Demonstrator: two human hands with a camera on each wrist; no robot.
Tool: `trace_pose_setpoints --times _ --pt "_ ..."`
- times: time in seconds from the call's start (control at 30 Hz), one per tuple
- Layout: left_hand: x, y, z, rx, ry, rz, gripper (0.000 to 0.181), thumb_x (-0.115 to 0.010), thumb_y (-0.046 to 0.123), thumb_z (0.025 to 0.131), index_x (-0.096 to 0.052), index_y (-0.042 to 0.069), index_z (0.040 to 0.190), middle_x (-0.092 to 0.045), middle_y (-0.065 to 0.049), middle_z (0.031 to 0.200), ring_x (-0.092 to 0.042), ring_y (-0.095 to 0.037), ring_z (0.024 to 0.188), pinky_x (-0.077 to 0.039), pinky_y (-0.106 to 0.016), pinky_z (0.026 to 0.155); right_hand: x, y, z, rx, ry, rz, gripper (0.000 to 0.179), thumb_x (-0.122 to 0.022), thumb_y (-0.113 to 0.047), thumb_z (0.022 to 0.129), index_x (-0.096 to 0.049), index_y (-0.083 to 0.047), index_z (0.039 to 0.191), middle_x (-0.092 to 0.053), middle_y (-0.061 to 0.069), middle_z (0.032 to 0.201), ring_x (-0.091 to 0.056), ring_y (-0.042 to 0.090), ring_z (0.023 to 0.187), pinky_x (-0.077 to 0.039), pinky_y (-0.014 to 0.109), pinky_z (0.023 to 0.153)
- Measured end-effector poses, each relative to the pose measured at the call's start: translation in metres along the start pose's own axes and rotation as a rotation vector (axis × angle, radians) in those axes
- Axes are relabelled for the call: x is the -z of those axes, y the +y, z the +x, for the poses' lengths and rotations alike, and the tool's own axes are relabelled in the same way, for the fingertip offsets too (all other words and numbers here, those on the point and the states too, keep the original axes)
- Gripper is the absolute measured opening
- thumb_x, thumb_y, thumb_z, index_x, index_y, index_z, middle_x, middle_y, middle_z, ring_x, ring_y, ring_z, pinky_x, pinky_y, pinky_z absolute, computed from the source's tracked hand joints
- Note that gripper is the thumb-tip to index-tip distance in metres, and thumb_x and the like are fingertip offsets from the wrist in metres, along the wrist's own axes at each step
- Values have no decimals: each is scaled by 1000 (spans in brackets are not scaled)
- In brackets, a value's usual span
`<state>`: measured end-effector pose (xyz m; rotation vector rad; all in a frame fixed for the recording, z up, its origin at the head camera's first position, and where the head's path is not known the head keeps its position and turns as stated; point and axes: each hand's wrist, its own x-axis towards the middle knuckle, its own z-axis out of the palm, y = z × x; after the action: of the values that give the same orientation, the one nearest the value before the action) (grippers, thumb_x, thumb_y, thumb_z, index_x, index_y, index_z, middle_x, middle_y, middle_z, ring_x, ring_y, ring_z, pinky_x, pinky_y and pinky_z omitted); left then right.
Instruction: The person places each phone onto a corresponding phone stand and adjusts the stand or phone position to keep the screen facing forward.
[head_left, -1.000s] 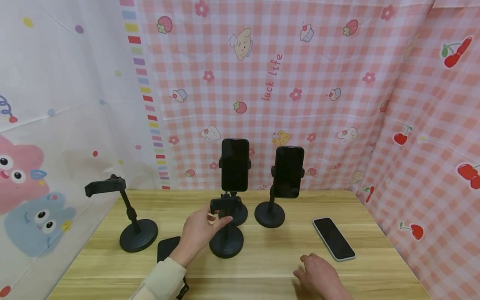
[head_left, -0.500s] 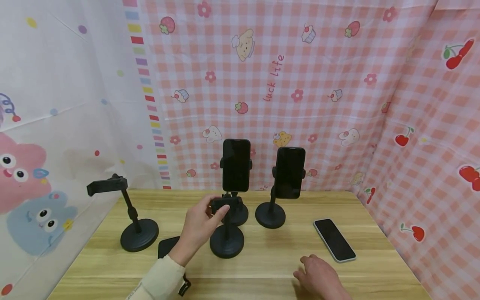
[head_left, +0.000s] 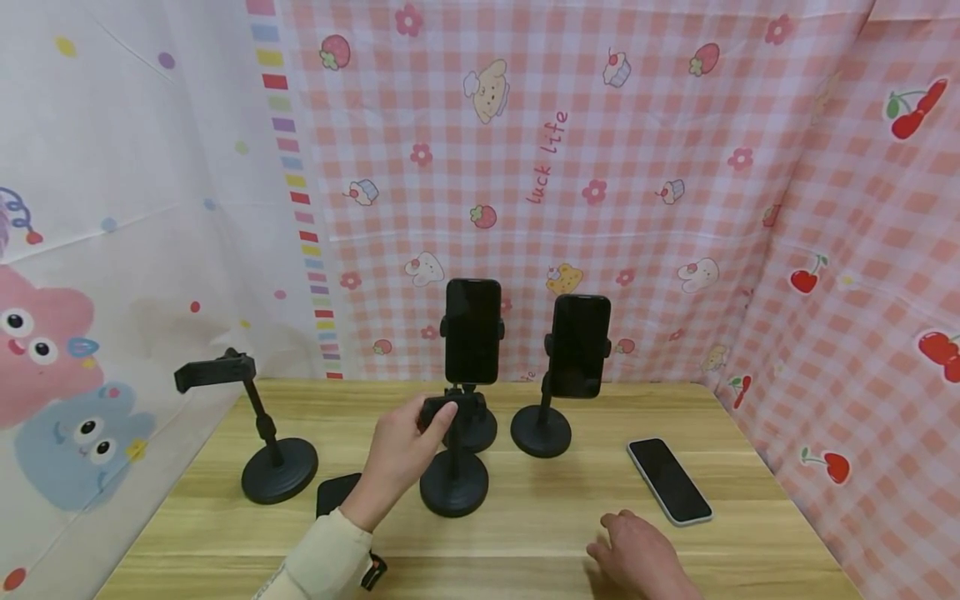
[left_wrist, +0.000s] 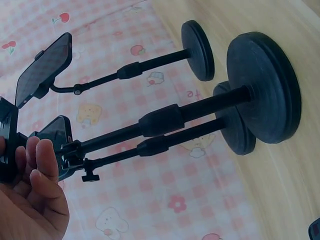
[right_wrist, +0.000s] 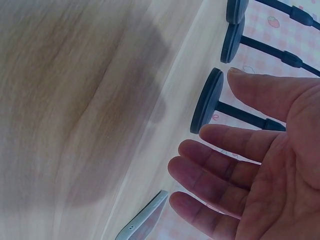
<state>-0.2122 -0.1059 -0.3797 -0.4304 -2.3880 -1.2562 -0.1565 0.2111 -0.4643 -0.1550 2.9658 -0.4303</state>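
In the middle of the table, my left hand [head_left: 401, 446] grips the clamp head of a black phone stand, with its thumb across the clamp's front. The stand's round base [head_left: 453, 485] rests on the tabletop, and no phone is in its clamp. From the left wrist view, the stand's pole [left_wrist: 162, 120] and curled fingers [left_wrist: 46, 160] show; part of the clamp is hidden behind the hand. My right hand [head_left: 637, 550] hovers low over the front right, fingers loosely bent and holding nothing. A white-edged phone [head_left: 670, 482] lies face up beyond it.
Right behind the gripped stand, another stand carries a dark phone [head_left: 472, 331]. To its right, one more holds a phone [head_left: 579, 346]. A phoneless stand [head_left: 277, 471] is at the left. My left forearm partly covers a dark phone [head_left: 335, 492] and a small black object [head_left: 373, 572].
My left thumb has risen from below the clamp onto its front, and the fingers have closed round it. The clamp has tipped slightly. My right hand stays where it was.
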Motion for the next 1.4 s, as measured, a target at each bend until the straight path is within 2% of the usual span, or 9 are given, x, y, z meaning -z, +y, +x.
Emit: trace_pose_setpoints --times 0.17,0.33,0.43,0.63,0.77,0.83,1.0,1.2,1.4 --pt "1 2 2 2 -23 37 35 -64 33 98 -55 12 72 -47 4 60 -47 -12 56 -36 -28 52 -2 1 -1 15 24 -4 36 -75 -26 86 -67 4 105 -66 15 98 -63 32 92 -50 51 85" --pt "2 5 6 25 -48 21 41 -61 34 99 -51 11 67 -41 3 56 -41 -12 51 -29 -26 49 -2 0 -1 8 32 -6 37 -75 -26 86 -67 4 105 -66 15 99 -64 33 93 -50 51 86" --pt "3 8 9 63 -68 1 43 -60 35 100 -50 10 67 -42 2 55 -41 -13 49 -28 -26 48 -3 1 -1 10 41 -12 38 -76 -27 85 -67 4 105 -66 16 100 -64 35 95 -50 52 86" --pt "5 15 13 163 -117 -54 41 -58 37 101 -55 9 71 -52 -1 56 -51 -17 50 -37 -29 48 -3 1 -1 14 42 -11 38 -76 -28 85 -67 4 105 -66 15 100 -64 35 95 -50 52 86" --pt "6 16 13 187 -123 -70 42 -58 38 100 -54 9 70 -51 -2 55 -51 -17 49 -37 -30 47 -3 2 0 9 24 -6 38 -75 -28 86 -67 4 105 -66 15 99 -63 34 93 -50 52 86" --pt "5 15 13 167 -114 -46 43 -59 38 100 -53 9 69 -51 -1 55 -50 -17 49 -36 -29 47 -3 3 0 8 19 -9 38 -75 -28 87 -67 4 105 -66 15 99 -63 34 93 -50 52 86" --pt "1 14 9 122 -86 -12 44 -61 39 99 -53 10 67 -52 1 57 -53 -13 54 -41 -30 50 -3 3 0 18 56 -17 37 -75 -27 85 -67 4 104 -67 15 99 -64 34 94 -50 52 86" --pt "1 14 6 139 -72 -37 41 -62 38 98 -53 11 68 -53 1 61 -55 -14 57 -42 -31 53 -1 7 0 50 129 -23 33 -75 -25 83 -68 2 100 -67 15 95 -65 34 90 -51 51 82" --pt "1 11 4 174 -79 -52 39 -62 38 98 -52 13 70 -53 -1 62 -55 -17 58 -43 -32 53 1 12 3 43 100 -16 34 -75 -25 84 -68 3 102 -67 15 95 -64 35 91 -50 52 84"
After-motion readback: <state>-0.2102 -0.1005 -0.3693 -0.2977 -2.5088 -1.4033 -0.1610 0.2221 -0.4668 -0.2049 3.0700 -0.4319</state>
